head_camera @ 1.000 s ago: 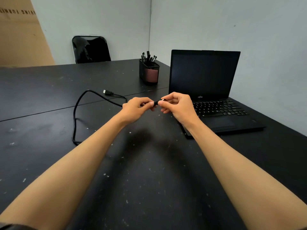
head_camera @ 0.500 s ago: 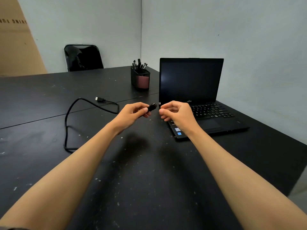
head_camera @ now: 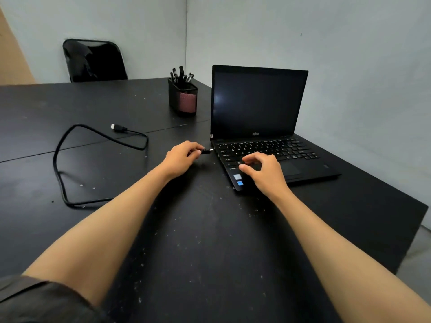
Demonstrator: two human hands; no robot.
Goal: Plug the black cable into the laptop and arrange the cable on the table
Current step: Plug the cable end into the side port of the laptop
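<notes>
Both hands are now apart and farther forward than half a second ago: the left hand [head_camera: 184, 157] is carrying the plug [head_camera: 206, 151] up to the left edge of the laptop [head_camera: 268, 145], fingers pinching its black body, metal tip just beside the edge; whether it is entering a port is unclear. Right hand [head_camera: 263, 171] is resting on the near-left keyboard corner, fingers curled and holding nothing. Behind, the black cable [head_camera: 57, 164] is looping across the table [head_camera: 210, 241] to the left, its free connector [head_camera: 117, 127] lying near the pen holder [head_camera: 183, 97].
</notes>
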